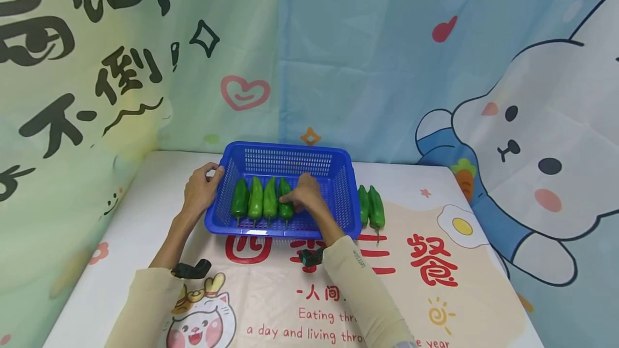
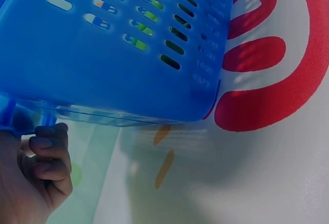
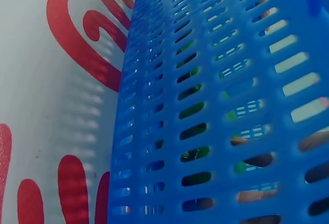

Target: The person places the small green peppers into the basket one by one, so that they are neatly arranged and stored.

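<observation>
A blue plastic basket (image 1: 282,150) with slotted walls stands on the table. Three green peppers (image 1: 255,200) lie side by side in its left half, stems toward the person. My left hand (image 1: 200,189) grips the basket's left rim; in the left wrist view, that hand's fingers (image 2: 54,157) curl below the rim. Inside the basket, my right hand (image 1: 307,193) holds another green pepper (image 1: 286,209), to the right of those three, with the thumb across it. The other right fingers are partly hidden. Slots in the basket wall (image 3: 205,106) show bits of green and skin in the right wrist view.
Two more green peppers (image 1: 375,209) lie on the table just right of the basket. The printed tablecloth (image 1: 406,305) covers the table, with a cartoon curtain (image 1: 358,69) hanging behind it. Each wrist carries a small black camera (image 1: 311,256).
</observation>
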`<act>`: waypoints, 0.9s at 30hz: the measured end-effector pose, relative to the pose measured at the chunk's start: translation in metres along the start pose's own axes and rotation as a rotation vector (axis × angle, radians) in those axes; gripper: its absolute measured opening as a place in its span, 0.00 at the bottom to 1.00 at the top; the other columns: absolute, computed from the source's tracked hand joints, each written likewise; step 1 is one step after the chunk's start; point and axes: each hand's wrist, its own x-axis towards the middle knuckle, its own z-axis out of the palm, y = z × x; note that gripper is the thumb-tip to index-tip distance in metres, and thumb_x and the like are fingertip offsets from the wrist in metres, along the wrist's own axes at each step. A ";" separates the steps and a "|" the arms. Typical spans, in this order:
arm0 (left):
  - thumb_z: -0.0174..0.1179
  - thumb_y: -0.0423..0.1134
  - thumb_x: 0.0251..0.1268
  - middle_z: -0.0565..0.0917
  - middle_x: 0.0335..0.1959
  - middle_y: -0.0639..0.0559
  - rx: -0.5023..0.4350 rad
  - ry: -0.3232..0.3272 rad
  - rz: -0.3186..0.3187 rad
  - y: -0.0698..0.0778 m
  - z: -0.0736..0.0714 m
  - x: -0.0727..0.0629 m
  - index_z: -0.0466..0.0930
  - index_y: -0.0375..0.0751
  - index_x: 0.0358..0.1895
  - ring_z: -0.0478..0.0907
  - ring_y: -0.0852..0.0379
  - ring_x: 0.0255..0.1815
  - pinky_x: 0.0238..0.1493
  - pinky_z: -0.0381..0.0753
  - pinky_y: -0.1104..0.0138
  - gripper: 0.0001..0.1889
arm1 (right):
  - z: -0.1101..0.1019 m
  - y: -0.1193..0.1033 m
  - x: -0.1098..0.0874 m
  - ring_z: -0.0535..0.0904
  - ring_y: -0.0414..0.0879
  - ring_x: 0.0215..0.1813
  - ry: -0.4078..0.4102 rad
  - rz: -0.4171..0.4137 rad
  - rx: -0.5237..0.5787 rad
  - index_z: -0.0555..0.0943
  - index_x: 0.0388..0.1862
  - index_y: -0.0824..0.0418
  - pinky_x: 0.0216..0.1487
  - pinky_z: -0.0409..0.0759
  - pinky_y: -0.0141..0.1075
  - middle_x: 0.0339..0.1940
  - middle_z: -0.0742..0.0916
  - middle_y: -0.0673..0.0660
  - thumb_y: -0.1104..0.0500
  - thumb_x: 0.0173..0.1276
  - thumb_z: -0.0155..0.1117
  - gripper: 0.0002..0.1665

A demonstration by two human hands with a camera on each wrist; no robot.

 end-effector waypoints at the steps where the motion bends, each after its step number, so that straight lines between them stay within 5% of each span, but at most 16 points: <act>1: 0.51 0.51 0.88 0.87 0.26 0.39 -0.004 -0.001 -0.001 0.000 0.000 0.000 0.82 0.32 0.58 0.76 0.59 0.21 0.21 0.68 0.66 0.23 | 0.000 -0.001 -0.002 0.91 0.54 0.22 0.002 0.000 -0.011 0.79 0.43 0.66 0.27 0.88 0.43 0.22 0.89 0.61 0.55 0.49 0.95 0.34; 6: 0.50 0.51 0.89 0.87 0.26 0.39 -0.011 -0.005 -0.005 0.000 0.000 -0.001 0.82 0.32 0.59 0.76 0.59 0.20 0.21 0.68 0.66 0.23 | -0.002 -0.009 -0.018 0.91 0.54 0.23 0.020 -0.009 -0.072 0.80 0.40 0.67 0.32 0.89 0.44 0.20 0.90 0.61 0.50 0.54 0.92 0.31; 16: 0.51 0.50 0.89 0.85 0.23 0.43 -0.005 -0.002 -0.005 -0.001 0.001 0.000 0.82 0.32 0.58 0.74 0.60 0.18 0.20 0.66 0.66 0.22 | 0.002 0.010 0.011 0.89 0.51 0.19 -0.023 -0.034 -0.088 0.80 0.40 0.66 0.24 0.86 0.41 0.17 0.89 0.59 0.42 0.51 0.93 0.38; 22: 0.51 0.50 0.89 0.84 0.21 0.46 -0.008 0.001 0.005 -0.001 0.002 0.001 0.83 0.32 0.58 0.74 0.60 0.18 0.20 0.66 0.66 0.22 | -0.023 -0.026 -0.060 0.93 0.58 0.27 0.048 -0.023 -0.090 0.82 0.42 0.71 0.33 0.90 0.45 0.25 0.91 0.66 0.49 0.58 0.90 0.32; 27: 0.52 0.49 0.88 0.83 0.20 0.46 -0.002 0.007 0.008 -0.003 0.002 0.002 0.83 0.31 0.58 0.74 0.60 0.18 0.20 0.65 0.66 0.22 | -0.034 -0.037 -0.084 0.93 0.58 0.28 0.069 -0.048 -0.093 0.79 0.33 0.68 0.33 0.90 0.45 0.23 0.91 0.66 0.50 0.59 0.90 0.29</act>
